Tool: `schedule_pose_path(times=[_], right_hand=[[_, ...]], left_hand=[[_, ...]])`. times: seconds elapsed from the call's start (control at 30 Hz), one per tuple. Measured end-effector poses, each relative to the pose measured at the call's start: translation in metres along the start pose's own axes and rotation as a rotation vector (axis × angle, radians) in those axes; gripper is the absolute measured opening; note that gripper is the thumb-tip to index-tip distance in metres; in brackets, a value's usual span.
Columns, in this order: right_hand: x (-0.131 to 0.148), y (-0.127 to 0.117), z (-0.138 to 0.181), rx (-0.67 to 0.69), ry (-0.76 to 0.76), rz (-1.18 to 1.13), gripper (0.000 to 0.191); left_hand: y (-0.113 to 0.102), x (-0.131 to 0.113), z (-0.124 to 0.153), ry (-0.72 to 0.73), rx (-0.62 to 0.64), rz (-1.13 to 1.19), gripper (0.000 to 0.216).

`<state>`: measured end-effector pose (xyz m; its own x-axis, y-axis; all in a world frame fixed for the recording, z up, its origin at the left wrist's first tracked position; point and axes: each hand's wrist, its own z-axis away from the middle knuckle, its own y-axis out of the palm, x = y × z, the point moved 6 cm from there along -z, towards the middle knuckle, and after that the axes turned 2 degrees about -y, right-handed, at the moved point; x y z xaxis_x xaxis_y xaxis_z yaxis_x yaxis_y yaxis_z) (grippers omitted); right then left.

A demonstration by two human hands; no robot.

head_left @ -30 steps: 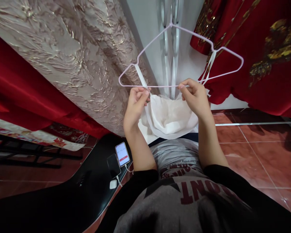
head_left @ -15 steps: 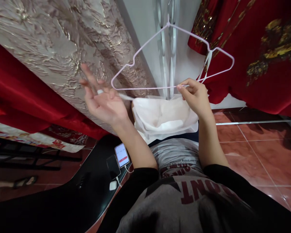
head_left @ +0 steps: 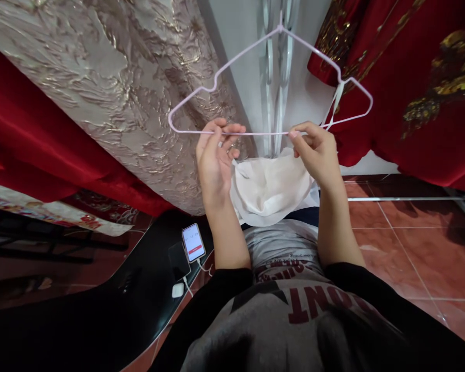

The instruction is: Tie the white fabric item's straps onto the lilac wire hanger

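Note:
A pale pink clothes hanger (head_left: 251,134) is held up in front of me, with its hook at the top. My right hand (head_left: 315,152) pinches its bottom bar right of the middle. On the left part of that bar, my left hand (head_left: 217,160) has its thumb and fingers loosely curled round it. A white strap (head_left: 337,98) loops over the hanger's right shoulder notch and runs down behind my right hand. Below the bar hangs a white, cup-shaped fabric garment (head_left: 273,186) in front of my lap. No strap is visible in the hanger's left notch.
A black bench or table (head_left: 139,289) at left carries a lit phone (head_left: 192,243), a darker phone (head_left: 179,261), and a small white case (head_left: 177,290). Beige textured cloth (head_left: 147,93) and red embroidered cloth (head_left: 395,103) hang either side of metal rails (head_left: 270,93).
My left hand has swung right from beside the hanger onto its bottom bar, its fingers curling in. The blurred strap near that hand no longer shows. My right hand keeps its pinch.

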<state>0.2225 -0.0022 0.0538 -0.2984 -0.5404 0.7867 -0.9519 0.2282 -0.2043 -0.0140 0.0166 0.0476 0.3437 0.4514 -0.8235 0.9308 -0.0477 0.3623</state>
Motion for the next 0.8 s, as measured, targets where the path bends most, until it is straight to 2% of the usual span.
schedule_pose_path(times=[0.1, 0.17, 0.2, 0.27, 0.33, 0.4, 0.43, 0.53, 0.67, 0.8], right_hand=[[-0.009, -0.027, -0.002, -0.269, -0.035, 0.012, 0.027], [-0.018, -0.050, -0.001, -0.477, 0.006, -0.001, 0.032], [-0.022, -0.059, 0.000, -0.531, 0.049, -0.011, 0.032], [-0.025, -0.069, -0.004, -0.492, 0.139, -0.023, 0.024], [-0.021, -0.068, -0.010, -0.345, 0.179, -0.012, 0.007], [-0.011, -0.062, -0.017, -0.199, 0.173, 0.015, 0.008], [-0.005, -0.060, -0.020, -0.169, 0.162, 0.024, 0.010], [0.013, -0.061, -0.030, -0.179, 0.124, 0.047, 0.012], [0.036, -0.070, -0.042, -0.214, -0.042, 0.071, 0.016], [0.034, -0.088, -0.055, -0.368, -0.149, 0.109, 0.016]], left_hand=[[-0.002, 0.002, -0.001, -0.001, -0.018, 0.010, 0.034], [-0.003, 0.000, 0.000, -0.004, -0.023, 0.030, 0.030], [-0.002, -0.001, 0.000, -0.006, -0.021, 0.046, 0.027], [0.001, -0.004, 0.002, -0.006, -0.009, 0.089, 0.018], [0.004, -0.007, 0.003, -0.001, -0.009, 0.124, 0.010], [0.005, -0.008, 0.003, -0.007, -0.027, 0.129, 0.010], [0.004, -0.007, 0.003, -0.014, -0.041, 0.123, 0.012], [0.002, -0.007, 0.002, -0.050, -0.070, 0.099, 0.015], [0.001, -0.010, 0.002, -0.072, -0.102, 0.076, 0.014], [0.002, -0.008, 0.002, -0.082, -0.088, 0.040, 0.014]])
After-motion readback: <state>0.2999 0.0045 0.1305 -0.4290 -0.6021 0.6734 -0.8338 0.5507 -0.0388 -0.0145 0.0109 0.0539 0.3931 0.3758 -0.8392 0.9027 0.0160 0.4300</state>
